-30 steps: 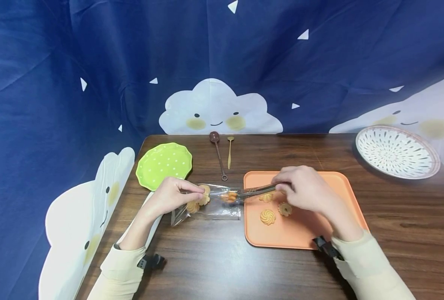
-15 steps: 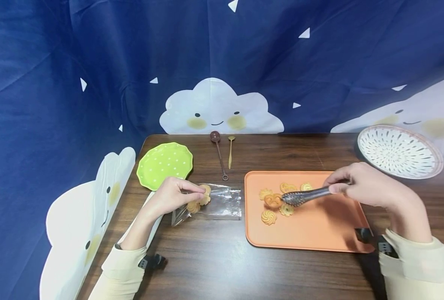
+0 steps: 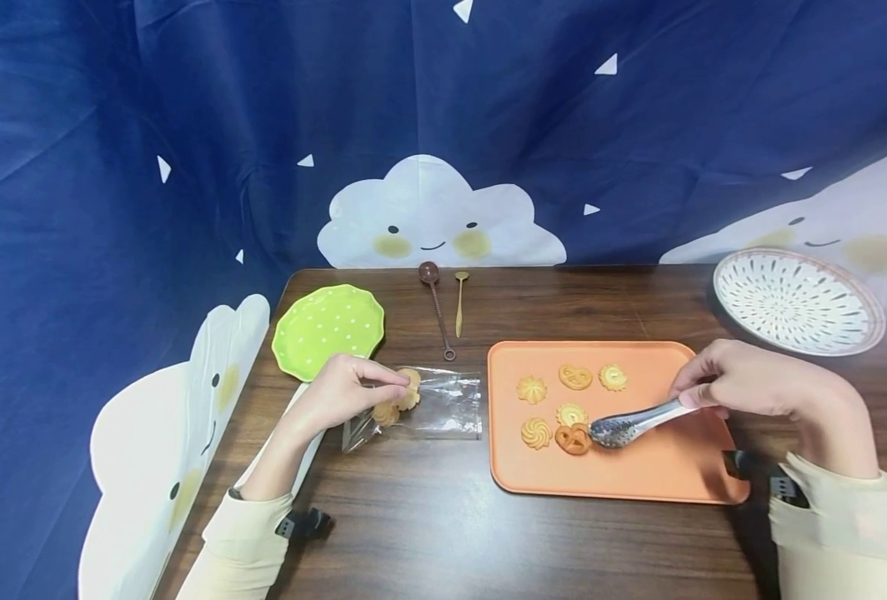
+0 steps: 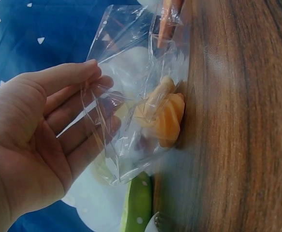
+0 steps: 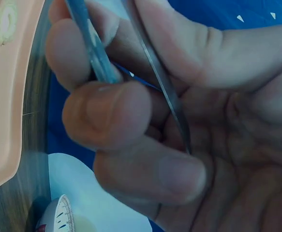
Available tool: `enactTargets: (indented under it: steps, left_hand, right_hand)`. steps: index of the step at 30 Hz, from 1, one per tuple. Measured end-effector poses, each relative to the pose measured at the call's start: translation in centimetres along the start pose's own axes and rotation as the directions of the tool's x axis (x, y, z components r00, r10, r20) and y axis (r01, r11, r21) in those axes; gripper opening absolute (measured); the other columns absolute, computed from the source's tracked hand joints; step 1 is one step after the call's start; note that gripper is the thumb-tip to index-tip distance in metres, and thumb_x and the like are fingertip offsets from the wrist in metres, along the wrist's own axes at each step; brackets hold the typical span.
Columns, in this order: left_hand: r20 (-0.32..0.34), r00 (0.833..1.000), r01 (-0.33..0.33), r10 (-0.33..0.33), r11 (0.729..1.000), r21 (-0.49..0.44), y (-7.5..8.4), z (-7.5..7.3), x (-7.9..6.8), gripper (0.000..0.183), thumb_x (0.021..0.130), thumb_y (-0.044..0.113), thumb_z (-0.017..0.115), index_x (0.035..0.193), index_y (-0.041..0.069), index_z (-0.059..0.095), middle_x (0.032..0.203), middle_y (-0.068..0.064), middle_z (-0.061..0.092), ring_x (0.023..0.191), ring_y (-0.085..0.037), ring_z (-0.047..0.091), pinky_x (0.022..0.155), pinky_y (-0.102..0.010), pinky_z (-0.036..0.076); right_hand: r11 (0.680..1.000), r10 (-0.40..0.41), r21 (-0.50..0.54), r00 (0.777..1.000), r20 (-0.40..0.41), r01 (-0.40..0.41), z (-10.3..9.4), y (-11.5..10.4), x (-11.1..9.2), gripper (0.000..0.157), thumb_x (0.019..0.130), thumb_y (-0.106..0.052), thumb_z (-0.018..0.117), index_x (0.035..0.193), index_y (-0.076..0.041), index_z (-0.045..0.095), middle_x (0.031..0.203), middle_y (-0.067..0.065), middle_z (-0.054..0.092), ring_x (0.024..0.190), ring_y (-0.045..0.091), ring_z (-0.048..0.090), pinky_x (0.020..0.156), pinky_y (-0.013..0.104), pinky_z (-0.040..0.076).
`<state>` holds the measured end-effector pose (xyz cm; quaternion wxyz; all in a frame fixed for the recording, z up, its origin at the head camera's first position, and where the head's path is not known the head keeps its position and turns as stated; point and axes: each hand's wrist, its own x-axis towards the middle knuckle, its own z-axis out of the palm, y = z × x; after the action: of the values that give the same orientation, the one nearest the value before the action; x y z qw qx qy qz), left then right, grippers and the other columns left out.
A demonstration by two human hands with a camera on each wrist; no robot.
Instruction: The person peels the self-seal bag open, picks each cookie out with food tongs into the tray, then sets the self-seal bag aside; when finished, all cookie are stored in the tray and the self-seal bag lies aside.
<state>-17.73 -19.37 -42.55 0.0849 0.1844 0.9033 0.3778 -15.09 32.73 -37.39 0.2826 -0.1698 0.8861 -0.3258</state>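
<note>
My left hand [image 3: 344,392] pinches the edge of a clear plastic bag [image 3: 449,404] between thumb and fingertips. Inside the bag, near that hand, lie piped cookies [image 4: 170,119]. My right hand [image 3: 759,382] grips metal tongs [image 3: 638,423], fingers and thumb round the two arms. The tongs' tips meet the right side of a brown pretzel cookie [image 3: 573,439] low over the orange tray [image 3: 638,475]. A ring-shaped cookie [image 3: 572,414] is partly covered by the pretzel. A swirl cookie [image 3: 537,433], a flower-shaped cookie [image 3: 531,389] and a second pretzel cookie [image 3: 575,377] lie nearby.
Behind the bag stands a green dotted plate [image 3: 328,331]. A brown long-handled spoon [image 3: 438,308] and a small gold spoon [image 3: 459,304] lie at the table's back. One more cookie [image 3: 613,377] is at the tray's far side. A white patterned bowl [image 3: 798,302] sits back right.
The tongs have carried the pretzel cookie from over the bag to the right, then down toward the tray's front. My left hand keeps its place on the bag.
</note>
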Motion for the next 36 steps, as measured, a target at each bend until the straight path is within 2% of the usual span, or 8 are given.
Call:
enactTargets:
  steps: [13,19,21,25,28,31,34,36]
  left_hand:
    - [-0.005,1.0,0.0,0.0,1.0,0.009,0.2,-0.1,0.0,0.01,0.085,0.03,0.082,0.096,0.03,0.083,0.096,0.014,0.08,0.099,-0.006,0.074,0.084,-0.021,0.057]
    - [-0.009,1.0,-0.003,0.003,1.0,0.011,0.2,-0.1,0.0,0.01,0.085,0.031,0.082,0.095,0.031,0.083,0.096,0.014,0.08,0.098,-0.006,0.074,0.082,-0.02,0.057]
    - [-0.01,1.0,-0.003,0.004,1.0,0.011,0.2,-0.1,0.0,0.01,0.085,0.031,0.082,0.095,0.031,0.083,0.096,0.014,0.08,0.098,-0.005,0.073,0.081,-0.02,0.057]
    - [-0.007,1.0,-0.007,0.007,1.0,0.006,0.2,-0.1,0.0,0.011,0.085,0.033,0.082,0.096,0.032,0.083,0.096,0.014,0.08,0.098,-0.005,0.073,0.082,-0.02,0.057]
    - [-0.005,1.0,-0.008,0.008,1.0,0.002,0.1,0.0,0.0,0.011,0.085,0.034,0.082,0.096,0.032,0.083,0.096,0.013,0.08,0.098,-0.005,0.073,0.082,-0.02,0.057]
    - [-0.004,1.0,-0.003,0.003,1.0,-0.007,0.2,-0.1,-0.1,0.011,0.085,0.034,0.082,0.096,0.032,0.083,0.096,0.014,0.08,0.096,-0.004,0.073,0.082,-0.02,0.057]
    - [-0.004,1.0,0.006,-0.006,1.0,-0.012,0.1,-0.1,-0.1,0.012,0.085,0.035,0.082,0.096,0.031,0.083,0.095,0.015,0.08,0.095,-0.003,0.073,0.082,-0.02,0.057]
    - [-0.001,1.0,0.014,-0.014,1.0,-0.015,0.2,-0.2,-0.1,0.013,0.085,0.034,0.082,0.097,0.03,0.083,0.096,0.015,0.08,0.096,-0.003,0.073,0.082,-0.02,0.057]
  right_hand:
    - [1.0,-0.028,0.002,0.999,0.036,0.028,0.5,-0.5,0.3,0.011,0.084,-0.007,0.068,0.082,-0.012,0.077,0.062,-0.012,0.057,0.054,0.0,0.05,0.05,0.023,0.046]
    - [0.996,0.059,0.065,0.998,0.034,-0.061,0.6,-0.9,-0.3,0.009,0.078,-0.004,0.065,0.081,-0.004,0.074,0.059,-0.011,0.055,0.051,0.004,0.049,0.048,0.024,0.044]
    - [0.996,0.078,0.032,0.997,0.014,-0.079,0.4,-1.2,-0.4,0.01,0.083,-0.007,0.065,0.087,-0.004,0.074,0.061,-0.009,0.057,0.053,0.004,0.051,0.05,0.024,0.044]
    - [0.997,0.007,-0.079,0.993,-0.12,-0.017,0.5,-2.1,0.2,0.012,0.089,-0.012,0.07,0.1,-0.012,0.076,0.072,-0.007,0.064,0.061,0.001,0.051,0.056,0.022,0.043]
    - [0.98,-0.145,-0.169,0.963,-0.229,0.107,1.5,-3.5,1.4,0.017,0.088,-0.011,0.073,0.103,-0.017,0.076,0.084,-0.008,0.071,0.067,-0.001,0.053,0.058,0.021,0.044]
    - [0.935,-0.305,-0.273,0.908,-0.288,0.227,3.2,-5.3,3.3,0.017,0.09,-0.014,0.074,0.105,-0.021,0.076,0.094,-0.011,0.074,0.076,-0.001,0.058,0.067,0.023,0.05]
    - [0.888,-0.404,-0.362,0.859,-0.315,0.285,5.2,-7.2,5.5,0.015,0.093,-0.015,0.071,0.106,-0.021,0.076,0.097,-0.011,0.073,0.084,0.002,0.062,0.078,0.03,0.055]
    - [0.87,-0.428,-0.403,0.842,-0.328,0.285,6.6,-8.0,6.9,0.015,0.096,-0.016,0.068,0.108,-0.019,0.075,0.098,-0.008,0.072,0.089,0.005,0.065,0.084,0.035,0.057]
